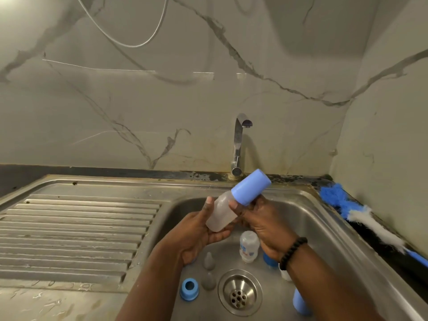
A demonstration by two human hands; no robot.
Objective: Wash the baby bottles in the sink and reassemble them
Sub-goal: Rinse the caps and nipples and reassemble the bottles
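Over the sink basin [308, 218] I hold a frosted baby bottle [220, 213] tilted, its blue cap [251, 186] pointing up and right. My left hand [199, 237] grips the bottle's body from below. My right hand [261, 223] grips the neck just under the cap. On the basin floor lie a second clear bottle [249, 245], two grey teats [209, 260] [209, 281], a blue collar ring [189, 288] and another blue cap [301, 301]. A blue part [269, 260] is half hidden under my right wrist.
The chrome tap [238, 144] stands behind the basin with no water running. A ribbed draining board [69, 230] lies to the left. A blue and white bottle brush [361, 214] rests on the dark counter edge at the right. The drain [239, 295] is open.
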